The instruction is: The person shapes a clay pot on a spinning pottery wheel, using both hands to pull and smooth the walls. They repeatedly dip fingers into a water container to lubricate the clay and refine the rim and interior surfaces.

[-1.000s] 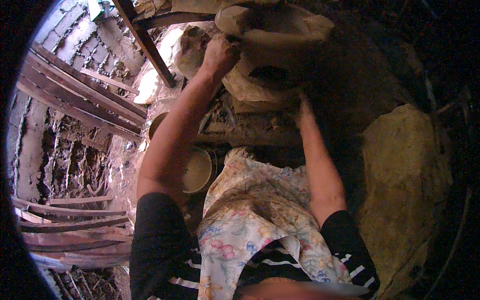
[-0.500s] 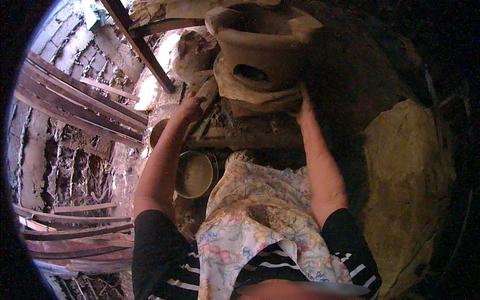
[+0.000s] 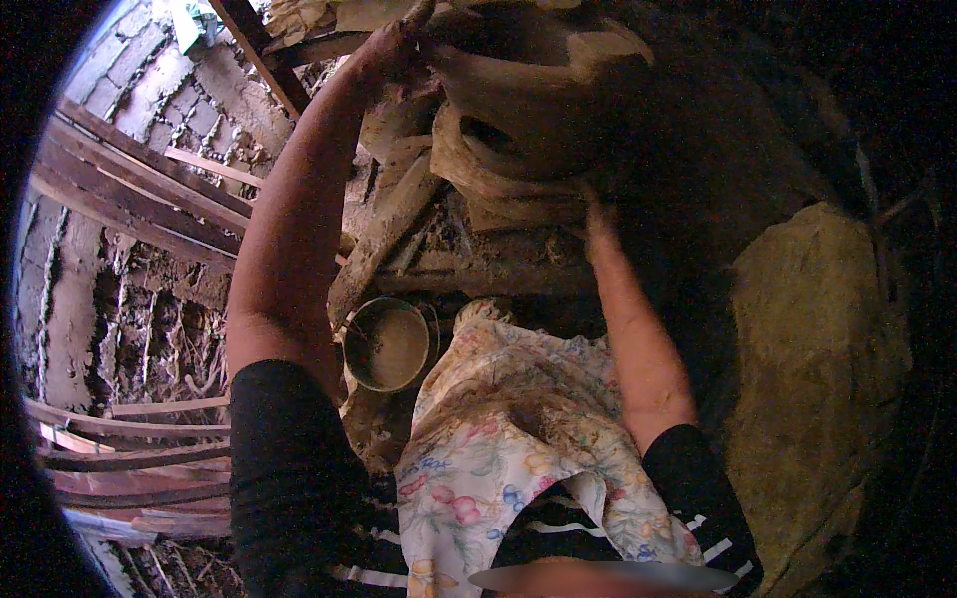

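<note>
A large unglazed clay vessel [image 3: 538,95] stands at the top of the view, with a wide open rim notched at the right and a dark oval hole low in its wall. It rests on a crumpled tan sheet [image 3: 478,184] over a block-like base. My left hand [image 3: 397,55] is at the vessel's left rim, one digit pointing up and the others lower against the wall. By the right edge of the sheet and base is my right hand [image 3: 600,217], its fingers blurred and lost in shadow.
A round metal pail [image 3: 389,344] with greyish contents sits left of my apron-covered lap [image 3: 508,399]. A rough wooden beam [image 3: 394,224] slants beside the base. Stacked planks [image 3: 150,189] and a block wall are at the left; a large tan sack-like sheet [image 3: 807,399] lies right.
My left hand has moved up from beside the base to the vessel's rim. My right hand has shifted slightly down and left. The vessel appears turned a little, its hole farther left.
</note>
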